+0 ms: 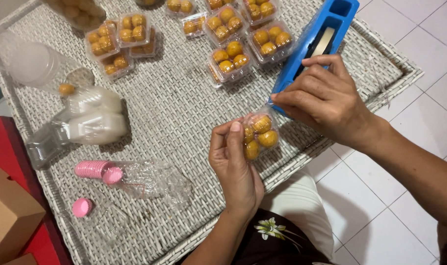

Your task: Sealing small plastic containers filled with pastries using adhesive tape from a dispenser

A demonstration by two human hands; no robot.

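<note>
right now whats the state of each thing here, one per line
small clear box: shut, three yellow balls inside, held in left hand
right hand: pinching at the box's top corner
blue tape dispenser: lying on the woven tray, roll loaded
filled boxes: shut, resting on the tray
pink paper cups: stacked on their side in an open clear sleeve
single pink cup: loose on the tray

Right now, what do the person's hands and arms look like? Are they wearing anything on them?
Both are bare. The left hand and right hand wear no gloves, rings, watch or bracelets that show. Both forearms are uncovered, with no sleeve in view. The nails are short and unpainted.
</note>
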